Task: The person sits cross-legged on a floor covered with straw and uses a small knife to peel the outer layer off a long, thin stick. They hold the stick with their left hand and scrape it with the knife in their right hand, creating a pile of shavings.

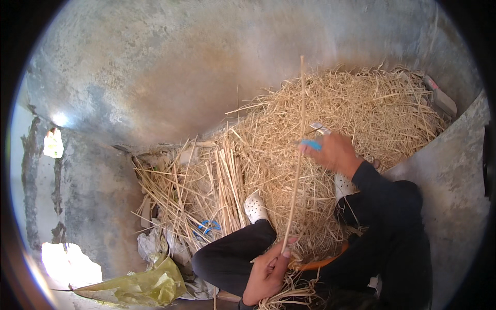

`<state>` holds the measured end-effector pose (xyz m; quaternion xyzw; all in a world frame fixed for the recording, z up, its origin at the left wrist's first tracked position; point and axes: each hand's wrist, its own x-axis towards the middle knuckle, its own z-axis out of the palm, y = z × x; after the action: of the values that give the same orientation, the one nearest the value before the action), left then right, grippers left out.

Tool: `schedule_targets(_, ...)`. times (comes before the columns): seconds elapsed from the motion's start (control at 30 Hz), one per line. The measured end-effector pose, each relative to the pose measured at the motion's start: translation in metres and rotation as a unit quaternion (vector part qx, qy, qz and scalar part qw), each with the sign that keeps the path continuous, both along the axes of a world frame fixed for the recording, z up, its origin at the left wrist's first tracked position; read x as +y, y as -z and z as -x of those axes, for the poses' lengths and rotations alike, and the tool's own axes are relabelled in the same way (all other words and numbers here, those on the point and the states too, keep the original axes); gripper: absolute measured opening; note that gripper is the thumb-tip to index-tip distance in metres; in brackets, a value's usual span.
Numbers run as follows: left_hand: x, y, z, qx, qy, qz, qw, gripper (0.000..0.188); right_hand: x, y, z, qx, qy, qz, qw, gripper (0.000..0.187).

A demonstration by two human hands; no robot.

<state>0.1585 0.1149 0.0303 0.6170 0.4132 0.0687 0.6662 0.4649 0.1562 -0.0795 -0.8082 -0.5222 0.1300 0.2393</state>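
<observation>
A long, thin, tan stalk (295, 191) stands almost upright in front of me, its top reaching past the straw heap. My left hand (268, 274) is closed around its lower end, between thumb and fingers. Partway up, my right hand (336, 153) is closed at the stalk, somewhat blurred. A bright blue piece (311, 144) shows at its fingertips, against the stalk, and a pale, shiny flat piece (320, 128) sticks out above the knuckles. Whether these two belong to one tool I cannot tell. Loose shavings (292, 297) lie beside my left wrist.
A wide heap of dry straw-like strips (372, 108) lies against the concrete wall (206, 67). Left of it are a bundle of straighter stalks (227, 175), a blue item (208, 226) and a yellow-green plastic sack (150, 284). My white clog (256, 207) rests at the heap's edge.
</observation>
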Motion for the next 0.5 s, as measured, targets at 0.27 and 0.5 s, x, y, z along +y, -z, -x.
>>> schedule_targets(0.27,0.002,-0.001,0.01,0.066,0.007,-0.088,0.994,0.031,-0.006,0.008,0.038,0.046,-0.049,-0.069,0.995,0.076)
schedule_targets(0.5,0.004,0.003,0.013,0.002,-0.042,0.024,0.999,0.033,0.0,-0.001,0.01,0.066,0.037,-0.025,0.997,0.082)
